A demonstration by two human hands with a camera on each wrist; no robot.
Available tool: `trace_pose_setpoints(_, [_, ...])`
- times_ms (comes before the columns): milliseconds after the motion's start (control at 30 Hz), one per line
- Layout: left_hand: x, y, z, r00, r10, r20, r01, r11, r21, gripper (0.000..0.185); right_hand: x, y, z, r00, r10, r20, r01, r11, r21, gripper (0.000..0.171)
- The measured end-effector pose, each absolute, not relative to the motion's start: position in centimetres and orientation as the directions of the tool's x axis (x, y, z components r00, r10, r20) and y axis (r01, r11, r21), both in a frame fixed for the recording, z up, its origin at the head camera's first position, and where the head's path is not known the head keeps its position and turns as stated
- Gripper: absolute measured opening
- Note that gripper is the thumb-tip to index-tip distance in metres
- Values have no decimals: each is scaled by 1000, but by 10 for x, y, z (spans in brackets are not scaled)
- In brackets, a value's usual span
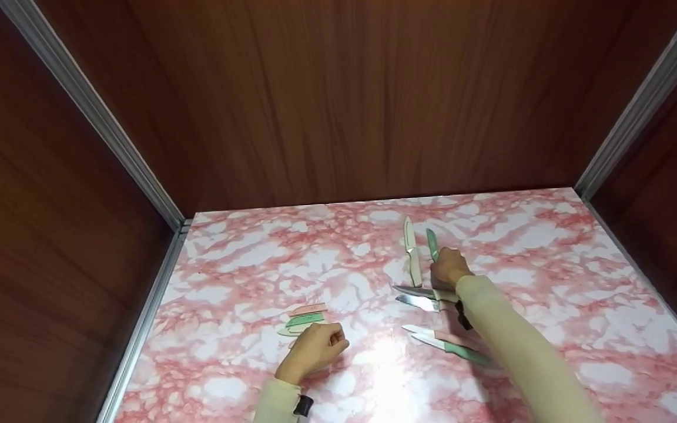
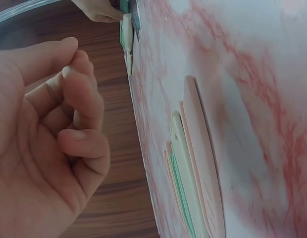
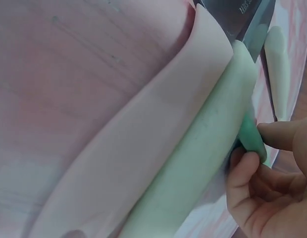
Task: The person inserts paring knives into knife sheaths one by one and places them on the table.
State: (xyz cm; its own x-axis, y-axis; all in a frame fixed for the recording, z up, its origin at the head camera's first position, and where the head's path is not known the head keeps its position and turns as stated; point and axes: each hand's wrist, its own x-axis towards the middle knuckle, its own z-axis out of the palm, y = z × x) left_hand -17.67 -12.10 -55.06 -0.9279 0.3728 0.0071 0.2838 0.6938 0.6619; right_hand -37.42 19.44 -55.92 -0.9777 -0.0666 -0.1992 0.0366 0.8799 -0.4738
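This looks like a staged recording booth rather than a lived-in kitchen. A tabletop (image 1: 291, 258) covered in pink-and-white marble-pattern film is closed in on the left, right and far sides by tall panels of dark wood-grain laminate (image 1: 338, 100), joined at the corners by bare aluminium strips (image 1: 89, 111). The only goods laid out are kitchen wares: several paring knives (image 1: 412, 258) with pastel handles at centre right, and a small stack of pink and green blade sheaths (image 1: 304, 320) at near left.
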Motion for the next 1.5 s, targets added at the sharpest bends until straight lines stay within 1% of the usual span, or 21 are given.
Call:
trace_pose_setpoints(133, [-176,-118,-550,-916,400,-41,275,697,662,14,-372,198,-558,-982,-60,-181,32,883,-468,17])
trace_pose_setpoints(300, [-177,-118,-547,-897,435,-81,279,699,659,19,-371,203,-554,-986,-72,-149,2,896,-444,20])
trace_pose_setpoints(433, [-181,-126,-545,-899,435,-41,311,703,640,16,-371,206,-549,-987,-85,-135,-18,900,-435,21])
trace_pose_setpoints(567, [-188,-140,-541,-917,398,12,326,735,595,17,-369,210,-541,-985,-121,-126,-61,915,-398,19])
trace_pose_setpoints(667, [-192,-150,-541,-931,365,21,314,769,557,18,-366,214,-537,-981,-146,-124,-91,924,-371,18])
trace_pose_setpoints(767, [-195,-159,-542,-943,334,12,292,806,514,15,-361,218,-535,-979,-168,-118,-118,931,-346,19])
trace_pose_setpoints(967, [-196,-169,-555,-951,308,27,288,850,441,8,-347,227,-534,-966,-223,-129,-168,925,-342,20])
trace_pose_setpoints(1100, [-191,-170,-564,-951,308,40,295,859,419,3,-338,233,-532,-958,-258,-125,-205,922,-330,22])
trace_pose_setpoints(1300, [-185,-168,-574,-945,317,83,324,866,381,3,-327,241,-530,-947,-314,-66,-273,897,-348,21])
trace_pose_setpoints(1500, [-180,-169,-580,-950,306,69,308,865,396,4,-312,250,-534,-915,-403,-28,-369,863,-346,16])
